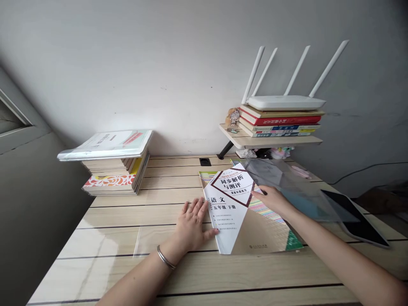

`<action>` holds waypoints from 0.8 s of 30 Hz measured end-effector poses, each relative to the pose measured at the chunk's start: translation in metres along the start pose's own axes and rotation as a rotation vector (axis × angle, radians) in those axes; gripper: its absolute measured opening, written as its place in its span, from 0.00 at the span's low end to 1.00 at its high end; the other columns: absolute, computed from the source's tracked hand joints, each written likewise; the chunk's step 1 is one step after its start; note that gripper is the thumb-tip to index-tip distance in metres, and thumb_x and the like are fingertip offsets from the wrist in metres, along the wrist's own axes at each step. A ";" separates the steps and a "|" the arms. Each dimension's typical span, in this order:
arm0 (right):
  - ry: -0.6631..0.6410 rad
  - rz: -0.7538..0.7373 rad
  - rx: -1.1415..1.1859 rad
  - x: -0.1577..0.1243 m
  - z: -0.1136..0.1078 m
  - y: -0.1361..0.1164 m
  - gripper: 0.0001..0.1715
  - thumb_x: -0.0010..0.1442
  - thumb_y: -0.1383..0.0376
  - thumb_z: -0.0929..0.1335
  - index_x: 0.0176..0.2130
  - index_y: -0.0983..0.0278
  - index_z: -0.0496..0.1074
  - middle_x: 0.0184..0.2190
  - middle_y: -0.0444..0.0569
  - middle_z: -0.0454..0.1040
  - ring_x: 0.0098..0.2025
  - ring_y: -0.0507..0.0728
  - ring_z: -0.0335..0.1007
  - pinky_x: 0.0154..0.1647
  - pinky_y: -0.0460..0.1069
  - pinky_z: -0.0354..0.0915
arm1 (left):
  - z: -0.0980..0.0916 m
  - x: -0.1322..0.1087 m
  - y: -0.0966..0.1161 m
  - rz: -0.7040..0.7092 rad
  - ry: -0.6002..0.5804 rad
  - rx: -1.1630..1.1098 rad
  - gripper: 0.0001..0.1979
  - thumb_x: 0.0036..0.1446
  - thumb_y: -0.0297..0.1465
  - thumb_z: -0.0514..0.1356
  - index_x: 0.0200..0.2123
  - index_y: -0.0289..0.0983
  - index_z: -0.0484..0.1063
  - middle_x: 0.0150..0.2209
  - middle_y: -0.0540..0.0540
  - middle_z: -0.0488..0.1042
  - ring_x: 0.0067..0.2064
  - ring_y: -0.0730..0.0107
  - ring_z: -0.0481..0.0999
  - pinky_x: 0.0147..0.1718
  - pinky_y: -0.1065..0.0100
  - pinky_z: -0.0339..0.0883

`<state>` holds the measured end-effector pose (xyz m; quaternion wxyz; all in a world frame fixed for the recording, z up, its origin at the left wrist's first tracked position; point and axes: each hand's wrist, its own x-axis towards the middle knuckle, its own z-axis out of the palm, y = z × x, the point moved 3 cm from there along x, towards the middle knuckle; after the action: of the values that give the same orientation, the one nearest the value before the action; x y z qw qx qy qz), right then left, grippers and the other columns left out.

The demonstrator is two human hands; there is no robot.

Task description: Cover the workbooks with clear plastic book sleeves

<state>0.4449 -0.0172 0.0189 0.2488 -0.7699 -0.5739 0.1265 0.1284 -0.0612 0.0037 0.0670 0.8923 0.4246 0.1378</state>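
A paperback workbook (pixel 237 212) with Chinese lettering, a white and tan cover and striped patches lies on the desk before me. My left hand (pixel 193 225) is flat on the desktop at its left edge, fingers spread, with the thumb tip on the cover. At the right edge, my right hand (pixel 274 199) has its thumb over the cover and its fingers drawn together, gripping the book's side; some fingers are hidden. Just beyond that hand is a clear plastic sheet (pixel 306 197), partly over a black-screened tablet (pixel 353 216).
Stacked books (pixel 111 170) stand at the back left, a plastic-covered one (pixel 108 142) on top. On a raised shelf (pixel 274 141) at the back right, a white router (pixel 285 102) rests on books (pixel 282 121). Another clear sheet (pixel 137 242) lies left on the wood-patterned desk (pixel 204 276).
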 end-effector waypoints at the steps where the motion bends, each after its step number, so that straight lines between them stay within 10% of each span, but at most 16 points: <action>1: -0.023 0.001 0.021 -0.001 0.001 0.000 0.14 0.48 0.54 0.67 0.29 0.62 0.74 0.29 0.48 0.76 0.37 0.61 0.70 0.34 0.48 0.62 | 0.000 0.000 0.000 0.000 -0.003 -0.004 0.41 0.55 0.58 0.43 0.65 0.39 0.48 0.65 0.42 0.51 0.65 0.55 0.50 0.63 0.51 0.41; 10: -0.052 0.216 0.364 -0.002 0.000 -0.009 0.12 0.42 0.60 0.70 0.29 0.63 0.71 0.30 0.50 0.78 0.36 0.61 0.74 0.36 0.51 0.66 | 0.001 0.000 0.000 -0.002 -0.035 -0.005 0.39 0.56 0.56 0.44 0.65 0.40 0.48 0.66 0.42 0.49 0.66 0.55 0.49 0.63 0.50 0.40; 14: -0.348 0.419 0.696 -0.009 -0.004 -0.017 0.12 0.41 0.61 0.72 0.28 0.64 0.73 0.29 0.56 0.79 0.33 0.64 0.76 0.35 0.55 0.69 | -0.001 0.000 0.000 -0.007 -0.045 -0.014 0.39 0.56 0.55 0.45 0.65 0.40 0.49 0.66 0.42 0.49 0.66 0.55 0.48 0.63 0.50 0.40; 24: -0.524 0.386 0.860 -0.075 -0.019 -0.044 0.15 0.42 0.61 0.72 0.34 0.62 0.74 0.36 0.54 0.80 0.39 0.65 0.76 0.38 0.55 0.71 | -0.012 0.009 -0.006 -0.213 -0.210 0.015 0.29 0.60 0.43 0.48 0.63 0.41 0.54 0.66 0.40 0.47 0.66 0.44 0.45 0.57 0.33 0.41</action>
<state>0.3947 -0.0830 0.0515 0.3621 -0.6326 -0.3614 0.5814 0.1257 -0.0504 0.0152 0.1188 0.8522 0.5085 0.0327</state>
